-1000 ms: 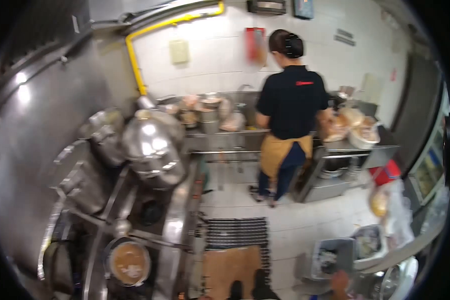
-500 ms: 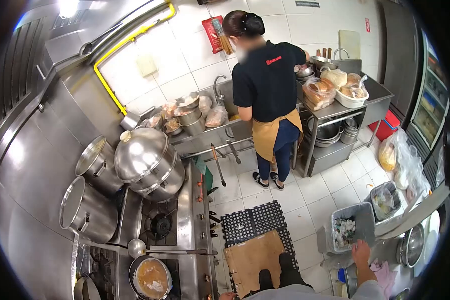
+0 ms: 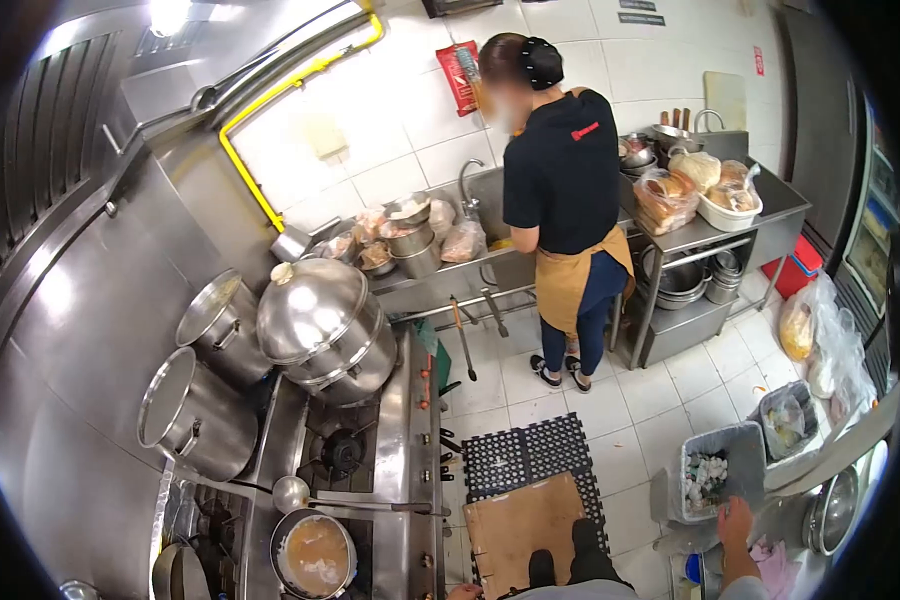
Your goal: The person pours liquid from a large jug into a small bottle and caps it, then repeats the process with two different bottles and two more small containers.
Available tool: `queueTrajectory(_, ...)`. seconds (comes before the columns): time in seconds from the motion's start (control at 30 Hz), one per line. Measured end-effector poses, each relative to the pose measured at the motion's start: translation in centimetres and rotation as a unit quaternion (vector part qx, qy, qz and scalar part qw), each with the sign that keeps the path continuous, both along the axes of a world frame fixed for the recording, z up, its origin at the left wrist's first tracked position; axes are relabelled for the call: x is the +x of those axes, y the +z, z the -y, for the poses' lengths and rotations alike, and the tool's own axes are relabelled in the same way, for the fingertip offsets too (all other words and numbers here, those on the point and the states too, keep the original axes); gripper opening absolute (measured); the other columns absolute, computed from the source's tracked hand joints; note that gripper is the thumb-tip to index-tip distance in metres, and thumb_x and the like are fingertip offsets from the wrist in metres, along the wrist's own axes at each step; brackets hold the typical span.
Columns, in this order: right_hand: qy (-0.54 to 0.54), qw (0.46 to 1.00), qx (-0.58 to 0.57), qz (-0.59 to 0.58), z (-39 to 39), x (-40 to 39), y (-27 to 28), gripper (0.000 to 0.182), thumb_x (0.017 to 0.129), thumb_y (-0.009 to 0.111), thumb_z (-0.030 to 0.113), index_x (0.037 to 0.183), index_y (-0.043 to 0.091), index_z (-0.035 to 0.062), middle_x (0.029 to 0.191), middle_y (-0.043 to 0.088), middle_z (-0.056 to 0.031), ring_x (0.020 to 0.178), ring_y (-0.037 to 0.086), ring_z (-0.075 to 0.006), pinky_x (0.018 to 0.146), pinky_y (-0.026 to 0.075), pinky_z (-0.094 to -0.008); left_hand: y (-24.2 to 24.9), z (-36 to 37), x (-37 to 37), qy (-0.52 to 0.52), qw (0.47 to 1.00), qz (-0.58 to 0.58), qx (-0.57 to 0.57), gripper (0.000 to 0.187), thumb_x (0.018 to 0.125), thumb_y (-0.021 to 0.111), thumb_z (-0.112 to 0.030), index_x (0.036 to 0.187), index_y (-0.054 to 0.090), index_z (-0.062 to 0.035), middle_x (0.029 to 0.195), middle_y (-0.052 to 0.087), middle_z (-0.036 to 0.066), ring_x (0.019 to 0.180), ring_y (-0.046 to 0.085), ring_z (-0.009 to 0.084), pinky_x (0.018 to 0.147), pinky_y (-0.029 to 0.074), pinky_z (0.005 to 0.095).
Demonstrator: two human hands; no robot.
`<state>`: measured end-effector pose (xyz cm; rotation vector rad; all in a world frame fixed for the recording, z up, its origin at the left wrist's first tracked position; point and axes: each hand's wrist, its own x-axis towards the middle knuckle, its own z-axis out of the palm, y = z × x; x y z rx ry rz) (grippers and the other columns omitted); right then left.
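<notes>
At the lower right, my right hand is held out beside the rim of a grey bin with crumpled waste in it, above the end of a side counter. Its fingers point away from me and are too small to make out; I see nothing plainly held. Only a bit of my left hand shows at the bottom edge, near the stove front, fingers hidden. On the stove to its left sits a pan of brownish liquid with a pale clump. A ladle lies behind it, its handle stretching to the stove's front edge.
A co-worker stands at the sink counter. Large pots and a domed steamer crowd the stove's back. Cardboard lies on a black mat by my feet. A smaller bin and plastic bags stand right.
The whole view has shifted, so the scene sits further right. My right hand appears slightly lower, still beside the bin. The co-worker's head has turned; the pan and ladle stay in place.
</notes>
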<state>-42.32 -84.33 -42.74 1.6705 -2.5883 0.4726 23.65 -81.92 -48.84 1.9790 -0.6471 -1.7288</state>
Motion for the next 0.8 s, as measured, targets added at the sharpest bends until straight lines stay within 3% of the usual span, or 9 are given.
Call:
queueTrajectory(0.3, -0.014, 0.998, 0.053, 0.027, 0.3, -0.2, 0.7, 0.033, 0.084, 0.065, 0.019, 0.112, 0.059, 0.0029, 0.104, 0.060, -0.0192, 0.099, 0.057, -0.0393, 0.082, 0.046, -0.0507, -0.3, -1.3, -0.6, -0.175, 0.977, 0.113, 0.041, 0.039, 0.088, 0.067, -0.039, 0.112, 0.070, -0.0087, 0.096, 0.071, 0.008, 0.091, 0.066, 0.0208, 0.080, 0.051, 0.0367)
queueTrajectory(0.4, -0.006, 0.999, 0.047, 0.022, 0.4, -0.2, 0.7, 0.032, 0.084, 0.065, 0.017, 0.111, 0.058, 0.0026, 0.102, 0.060, -0.0195, 0.098, 0.057, -0.0398, 0.082, 0.046, -0.0504, -1.7, -1.6, -0.7, -0.185, 0.976, 0.117, -0.011, 0.039, 0.092, 0.059, -0.043, 0.106, 0.073, -0.0097, 0.091, 0.072, 0.005, 0.087, 0.064, 0.0181, 0.078, 0.051, 0.0367)
queueTrajectory(0.5, 0.000, 0.999, 0.035, 0.015, 0.3, -0.3, 0.1, 0.031, 0.084, 0.064, 0.016, 0.110, 0.058, 0.0019, 0.101, 0.059, -0.0202, 0.097, 0.056, -0.0405, 0.080, 0.046, -0.0502, -2.7, -1.9, -0.3, -0.218, 0.965, 0.143, 0.021, 0.041, 0.093, 0.056, -0.046, 0.106, 0.072, -0.0102, 0.096, 0.073, 0.006, 0.087, 0.065, 0.0176, 0.078, 0.052, 0.0375)
queueTrajectory(0.53, -0.003, 0.999, 0.033, 0.019, 0.3, -0.5, 0.1, 0.030, 0.084, 0.064, 0.016, 0.110, 0.058, 0.0015, 0.100, 0.059, -0.0207, 0.096, 0.056, -0.0408, 0.080, 0.046, -0.0501, -3.4, -1.6, 0.0, -0.212, 0.967, 0.142, 0.022, 0.041, 0.093, 0.056, -0.046, 0.106, 0.072, -0.0102, 0.096, 0.073, 0.006, 0.087, 0.065, 0.0176, 0.078, 0.052, 0.0375)
queueTrajectory(0.6, 0.005, 0.999, 0.042, 0.026, 0.2, -0.3, 0.9, 0.031, 0.085, 0.064, 0.016, 0.111, 0.058, 0.0010, 0.100, 0.059, -0.0210, 0.096, 0.056, -0.0412, 0.080, 0.046, -0.0501, -5.0, -0.7, 0.8, -0.201, 0.974, 0.074, 0.075, 0.040, 0.092, 0.061, -0.045, 0.118, 0.069, -0.0151, 0.085, 0.068, 0.001, 0.071, 0.062, 0.0131, 0.060, 0.053, 0.0287)
queueTrajectory(0.8, 0.022, 0.999, 0.033, 0.015, 0.4, -0.9, 0.3, 0.032, 0.085, 0.063, 0.016, 0.112, 0.057, 0.0001, 0.100, 0.058, -0.0216, 0.096, 0.055, -0.0423, 0.081, 0.046, -0.0500, -6.4, -1.5, 0.9, -0.182, 0.977, 0.081, 0.077, 0.043, 0.091, 0.062, -0.047, 0.117, 0.070, -0.0130, 0.084, 0.069, 0.004, 0.074, 0.065, 0.0145, 0.061, 0.053, 0.0315)
